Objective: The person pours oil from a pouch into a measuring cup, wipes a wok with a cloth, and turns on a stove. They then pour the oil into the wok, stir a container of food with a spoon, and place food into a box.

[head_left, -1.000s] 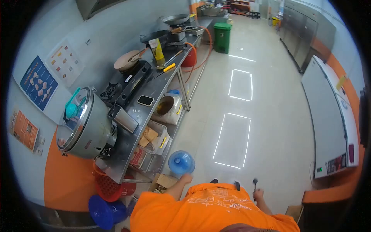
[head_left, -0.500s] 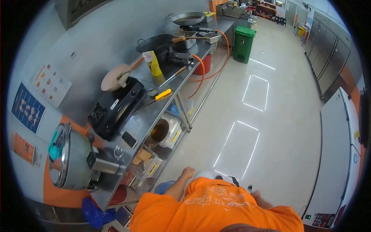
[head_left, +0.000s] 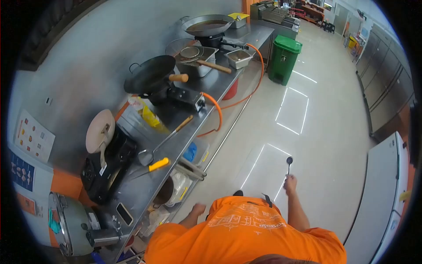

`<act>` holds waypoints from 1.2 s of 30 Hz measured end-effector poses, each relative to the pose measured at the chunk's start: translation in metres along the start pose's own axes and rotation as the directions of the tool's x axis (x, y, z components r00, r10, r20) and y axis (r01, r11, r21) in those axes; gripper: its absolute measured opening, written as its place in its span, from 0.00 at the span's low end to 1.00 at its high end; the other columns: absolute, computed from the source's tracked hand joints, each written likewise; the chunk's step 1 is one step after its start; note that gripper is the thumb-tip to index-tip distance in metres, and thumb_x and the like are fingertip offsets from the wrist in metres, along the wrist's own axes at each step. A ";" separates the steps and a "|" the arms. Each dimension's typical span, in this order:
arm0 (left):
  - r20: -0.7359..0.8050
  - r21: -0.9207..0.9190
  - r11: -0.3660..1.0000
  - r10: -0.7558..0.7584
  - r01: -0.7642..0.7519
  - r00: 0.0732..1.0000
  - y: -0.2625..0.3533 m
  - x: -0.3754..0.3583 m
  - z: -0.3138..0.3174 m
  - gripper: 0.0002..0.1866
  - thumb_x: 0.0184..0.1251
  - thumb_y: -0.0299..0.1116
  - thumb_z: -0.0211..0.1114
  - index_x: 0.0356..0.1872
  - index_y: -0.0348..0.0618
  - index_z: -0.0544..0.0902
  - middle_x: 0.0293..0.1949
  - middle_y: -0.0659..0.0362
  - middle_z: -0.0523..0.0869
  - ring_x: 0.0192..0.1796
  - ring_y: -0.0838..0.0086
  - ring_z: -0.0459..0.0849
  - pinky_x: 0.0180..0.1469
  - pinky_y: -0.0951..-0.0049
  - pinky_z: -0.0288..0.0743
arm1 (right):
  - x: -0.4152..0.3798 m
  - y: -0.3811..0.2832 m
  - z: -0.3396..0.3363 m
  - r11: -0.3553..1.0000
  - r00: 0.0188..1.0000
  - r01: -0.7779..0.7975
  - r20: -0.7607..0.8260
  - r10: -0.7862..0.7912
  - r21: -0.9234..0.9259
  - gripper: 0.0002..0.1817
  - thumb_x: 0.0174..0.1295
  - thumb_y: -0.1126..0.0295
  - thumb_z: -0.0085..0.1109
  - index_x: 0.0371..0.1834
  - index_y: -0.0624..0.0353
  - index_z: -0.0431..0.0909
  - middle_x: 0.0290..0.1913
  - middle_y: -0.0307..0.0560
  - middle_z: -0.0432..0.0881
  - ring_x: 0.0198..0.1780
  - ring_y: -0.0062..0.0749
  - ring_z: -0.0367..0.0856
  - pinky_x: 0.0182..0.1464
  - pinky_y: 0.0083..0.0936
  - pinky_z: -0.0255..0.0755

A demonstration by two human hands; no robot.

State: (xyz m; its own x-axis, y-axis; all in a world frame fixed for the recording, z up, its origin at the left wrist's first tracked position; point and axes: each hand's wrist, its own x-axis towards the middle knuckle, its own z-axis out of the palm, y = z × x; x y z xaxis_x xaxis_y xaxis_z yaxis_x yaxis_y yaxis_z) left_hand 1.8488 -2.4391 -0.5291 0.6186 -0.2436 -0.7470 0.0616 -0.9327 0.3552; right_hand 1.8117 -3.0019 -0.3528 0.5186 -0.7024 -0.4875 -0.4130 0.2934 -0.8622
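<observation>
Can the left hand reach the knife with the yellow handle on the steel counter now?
Probably yes: the empty left hand hangs beside the counter, and nothing stands between it and the knife.

no text is legible, even on the orange shirt (head_left: pixel 246 229).

The scene is bright and evenly lit from overhead. Rectangular glare patches lie on the glossy floor (head_left: pixel 307 132) ahead of the right hand (head_left: pixel 290 184), and the steel counter (head_left: pixel 176 145), ahead and to the left of the left hand (head_left: pixel 198 208), carries a softer sheen. Shadows are faint. Strong fisheye distortion bends straight lines, and a black vignette rings the frame. Both hands look slightly soft; edge detail is smeared.
</observation>
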 end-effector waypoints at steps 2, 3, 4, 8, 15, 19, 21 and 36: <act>-0.216 -0.205 0.979 -0.037 -0.009 0.976 0.128 0.035 -0.093 0.22 0.65 0.48 0.56 0.31 0.35 0.84 0.33 0.43 0.86 0.43 0.53 0.87 0.48 0.58 0.77 | 0.025 -0.006 0.021 0.990 0.989 -0.135 0.064 0.132 0.044 0.11 0.65 0.69 0.48 0.42 0.65 0.76 0.18 0.35 0.66 0.13 0.21 0.62 0.13 0.21 0.57; -0.309 -0.338 0.936 -0.008 -0.102 0.951 0.178 0.056 -0.129 0.22 0.65 0.49 0.59 0.38 0.36 0.85 0.32 0.47 0.88 0.37 0.62 0.87 0.42 0.60 0.78 | 0.043 -0.012 0.034 0.982 0.980 -0.172 0.112 0.163 0.072 0.11 0.65 0.69 0.47 0.42 0.65 0.76 0.18 0.35 0.66 0.13 0.21 0.61 0.13 0.20 0.56; -0.318 -0.434 0.886 0.020 -0.164 0.948 0.213 0.092 -0.155 0.20 0.66 0.45 0.61 0.45 0.36 0.82 0.44 0.45 0.86 0.46 0.54 0.86 0.50 0.61 0.77 | 0.059 -0.027 0.050 0.980 0.979 -0.182 0.102 0.174 0.074 0.11 0.65 0.67 0.49 0.40 0.64 0.75 0.17 0.34 0.64 0.13 0.20 0.61 0.13 0.20 0.56; -0.452 -0.603 0.694 0.111 -0.395 0.885 0.350 0.132 -0.253 0.20 0.66 0.43 0.62 0.47 0.35 0.80 0.40 0.51 0.86 0.38 0.65 0.86 0.44 0.68 0.79 | 0.182 -0.109 0.118 0.992 0.991 0.030 0.135 -0.014 -0.122 0.16 0.65 0.57 0.56 0.29 0.59 0.74 0.16 0.32 0.65 0.13 0.19 0.62 0.13 0.20 0.56; -0.279 -0.882 0.462 -0.361 -0.089 0.890 0.339 0.217 -0.213 0.15 0.65 0.39 0.63 0.39 0.35 0.80 0.27 0.58 0.83 0.25 0.75 0.82 0.24 0.73 0.75 | 0.399 -0.365 0.342 0.858 0.839 0.493 0.339 -0.425 -0.143 0.24 0.62 0.48 0.61 0.22 0.58 0.72 0.15 0.35 0.67 0.13 0.21 0.63 0.14 0.22 0.56; -0.139 -0.956 0.290 -0.574 0.041 0.807 0.351 0.190 -0.186 0.15 0.66 0.40 0.63 0.39 0.35 0.79 0.26 0.58 0.83 0.23 0.75 0.81 0.21 0.74 0.73 | 0.447 -0.484 0.450 0.903 0.855 0.426 0.346 -0.386 -0.046 0.24 0.60 0.48 0.63 0.25 0.61 0.74 0.17 0.39 0.71 0.14 0.21 0.66 0.14 0.23 0.58; -0.056 -0.996 0.092 -0.622 0.003 0.781 0.370 0.192 -0.188 0.13 0.67 0.37 0.61 0.40 0.34 0.78 0.29 0.58 0.82 0.23 0.74 0.81 0.21 0.75 0.74 | 0.488 -0.505 0.498 0.956 0.904 0.285 0.350 -0.244 -0.071 0.22 0.61 0.53 0.61 0.34 0.66 0.77 0.20 0.43 0.76 0.16 0.22 0.69 0.15 0.24 0.61; -0.699 -0.700 0.233 -0.413 -0.674 0.584 0.580 0.202 -0.584 0.17 0.73 0.36 0.56 0.55 0.36 0.74 0.45 0.54 0.84 0.47 0.72 0.82 0.49 0.72 0.76 | 0.510 -0.490 0.543 0.920 0.659 0.385 0.719 -0.219 -0.072 0.16 0.65 0.72 0.53 0.51 0.71 0.72 0.22 0.37 0.71 0.14 0.16 0.62 0.14 0.21 0.54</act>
State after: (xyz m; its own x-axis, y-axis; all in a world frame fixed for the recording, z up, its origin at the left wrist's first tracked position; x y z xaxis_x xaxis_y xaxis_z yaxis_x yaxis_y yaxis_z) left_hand 2.4666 -2.8744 -0.1459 0.8833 0.4287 -0.1895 0.1459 0.1327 0.9804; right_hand 2.6848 -3.1520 -0.2537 0.9710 -0.0608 -0.2313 -0.2342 -0.0469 -0.9710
